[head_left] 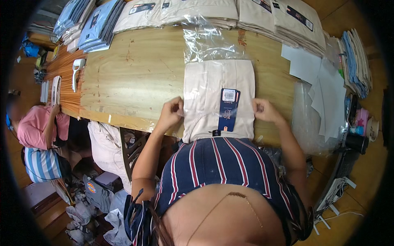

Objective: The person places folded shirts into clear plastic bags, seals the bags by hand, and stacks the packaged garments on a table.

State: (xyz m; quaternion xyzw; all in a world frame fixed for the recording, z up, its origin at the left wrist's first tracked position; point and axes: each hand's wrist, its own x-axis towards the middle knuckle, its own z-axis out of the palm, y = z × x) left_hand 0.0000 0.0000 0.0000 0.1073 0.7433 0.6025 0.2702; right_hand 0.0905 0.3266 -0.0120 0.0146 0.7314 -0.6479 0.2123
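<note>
Folded cream trousers (201,88) lie in front of me, their near end against my body. A dark blue tag (225,117) with a white label hangs on their right half. A clear plastic bag (205,43) covers most of the trousers, and its unfilled, shiny end stretches away over the table. My left hand (172,114) pinches the bag's edge at the trousers' left side. On the opposite side my right hand (266,111) is closed at the bag's edge, with its fingertips partly hidden.
Stacks of cream (221,12) and blue (96,26) folded garments line the table's far edge. White sheets (303,63) and clear bags (305,115) lie at the right. A white tape dispenser (76,74) is at the left, near another person in pink (37,127).
</note>
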